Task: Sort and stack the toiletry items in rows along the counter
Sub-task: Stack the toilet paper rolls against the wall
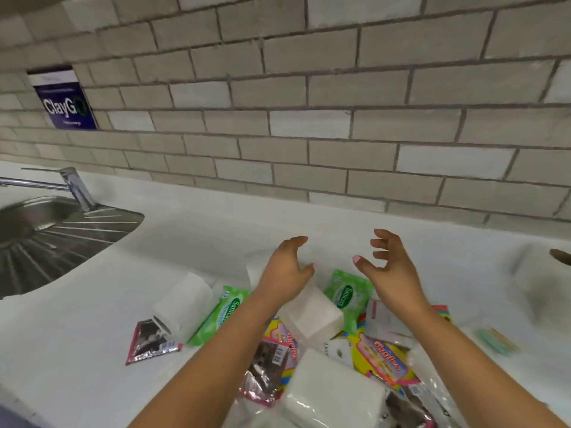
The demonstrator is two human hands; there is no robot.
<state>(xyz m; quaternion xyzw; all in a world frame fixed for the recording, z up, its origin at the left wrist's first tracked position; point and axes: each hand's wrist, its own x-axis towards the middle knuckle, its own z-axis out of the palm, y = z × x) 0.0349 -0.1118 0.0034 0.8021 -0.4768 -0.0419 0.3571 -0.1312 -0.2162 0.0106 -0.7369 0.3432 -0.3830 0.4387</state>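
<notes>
Fingers (378, 242) of both hands spread and loosely curved, holding nothing; left hand (285, 268) and right hand (391, 267) hover apart above the white worktop (200, 236). Toiletry pile (324, 341) lies just below the wrists: tissue packs, green wipes, toilet roll (182, 304) to the left. Steel sink (46, 236) far left.

Sink (46, 230) left, toiletry pile (309, 350) on counter (216, 230) before tiled wall (309, 118).

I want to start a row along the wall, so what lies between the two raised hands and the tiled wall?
In the head view, only bare white counter lies between the left hand, the right hand and the tiled wall.
</notes>
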